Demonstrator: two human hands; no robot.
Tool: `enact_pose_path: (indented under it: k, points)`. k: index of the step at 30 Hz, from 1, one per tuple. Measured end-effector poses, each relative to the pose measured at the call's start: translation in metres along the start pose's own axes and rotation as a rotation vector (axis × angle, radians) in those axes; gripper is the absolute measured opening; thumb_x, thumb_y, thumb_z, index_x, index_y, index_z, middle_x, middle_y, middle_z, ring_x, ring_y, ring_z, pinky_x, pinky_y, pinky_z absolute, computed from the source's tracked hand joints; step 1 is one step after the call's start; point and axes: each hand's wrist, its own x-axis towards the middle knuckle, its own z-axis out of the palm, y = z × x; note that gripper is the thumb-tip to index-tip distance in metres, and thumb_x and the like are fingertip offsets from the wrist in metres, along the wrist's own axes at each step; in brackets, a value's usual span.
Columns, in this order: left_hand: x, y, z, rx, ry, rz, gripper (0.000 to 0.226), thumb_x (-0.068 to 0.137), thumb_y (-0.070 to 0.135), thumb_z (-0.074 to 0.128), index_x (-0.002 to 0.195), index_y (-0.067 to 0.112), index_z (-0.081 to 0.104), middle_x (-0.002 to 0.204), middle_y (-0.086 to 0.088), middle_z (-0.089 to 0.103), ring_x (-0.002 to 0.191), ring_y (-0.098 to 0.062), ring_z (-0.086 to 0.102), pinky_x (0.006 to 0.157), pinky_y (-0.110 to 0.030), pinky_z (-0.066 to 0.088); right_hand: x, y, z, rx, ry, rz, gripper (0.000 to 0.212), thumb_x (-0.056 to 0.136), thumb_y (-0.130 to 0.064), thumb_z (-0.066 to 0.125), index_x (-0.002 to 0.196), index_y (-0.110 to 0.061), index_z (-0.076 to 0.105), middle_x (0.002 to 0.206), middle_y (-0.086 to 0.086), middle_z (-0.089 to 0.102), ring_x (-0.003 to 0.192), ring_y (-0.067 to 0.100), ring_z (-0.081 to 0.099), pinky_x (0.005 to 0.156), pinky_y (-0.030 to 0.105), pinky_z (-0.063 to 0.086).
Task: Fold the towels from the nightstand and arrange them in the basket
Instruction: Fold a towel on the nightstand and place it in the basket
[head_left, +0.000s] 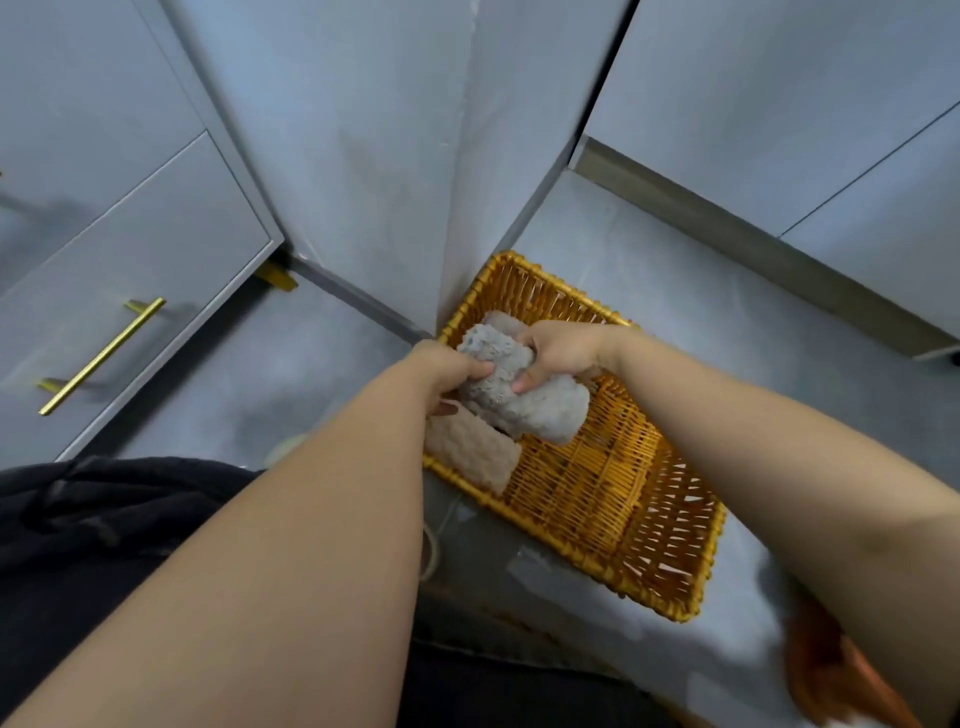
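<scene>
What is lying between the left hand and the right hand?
The grey towel; the left hand and the right hand both grip it. The head view shows this.

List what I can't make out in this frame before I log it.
Head view:
- Far towel: mostly hidden behind the grey towel and right hand.
- Left hand: grip underneath hidden by the grey towel.
- Orange object, bottom right: blurred, cut by the frame edge; unidentifiable.
- Drawer unit: top out of frame, so any towels left there are unseen.
</scene>
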Motion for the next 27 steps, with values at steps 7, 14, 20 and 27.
enact_pose_path:
  k: [7,14,20,27]
  points:
    - [0.006,-0.019,0.007,0.566,-0.098,0.083,0.037,0.092,0.022,0.059,0.125,0.004,0.055,0.116,-0.012,0.059,0.102,-0.025,0.06,0.076,-0.032,0.048,0.01,0.074,0.028,-0.143,0.007,0.221,0.02,0.075,-0.017,0.078,0.089,-0.021,0.064,0.096,-0.002,0.066,0.098,0.021,0.062,0.086,0.035,0.051]
    - [0.018,-0.027,0.009,0.702,-0.141,0.081,0.032,0.094,0.024,0.057,0.117,0.003,0.059,0.109,-0.013,0.064,0.09,-0.021,0.062,0.083,-0.034,0.053,0.015,0.115,0.067,-0.255,-0.09,0.498,0.043,0.084,-0.018,0.071,0.12,0.0,0.057,0.12,0.013,0.06,0.112,0.031,0.058,0.096,0.044,0.049]
    - [0.018,-0.028,0.008,0.738,-0.158,0.086,0.029,0.096,0.019,0.053,0.119,0.002,0.056,0.112,-0.016,0.062,0.09,-0.022,0.059,0.075,-0.03,0.05,0.018,0.116,0.089,-0.351,-0.085,0.526,0.037,0.096,-0.026,0.054,0.122,0.0,0.057,0.104,0.009,0.055,0.092,0.02,0.047,0.07,0.029,0.041]
    - [0.017,-0.027,0.007,0.751,-0.151,0.089,0.029,0.096,0.019,0.052,0.118,0.001,0.058,0.112,-0.016,0.063,0.097,-0.025,0.062,0.087,-0.036,0.052,0.029,0.118,0.101,-0.337,-0.065,0.503,0.043,0.088,-0.023,0.065,0.126,-0.003,0.056,0.124,0.011,0.058,0.114,0.027,0.055,0.093,0.034,0.046]
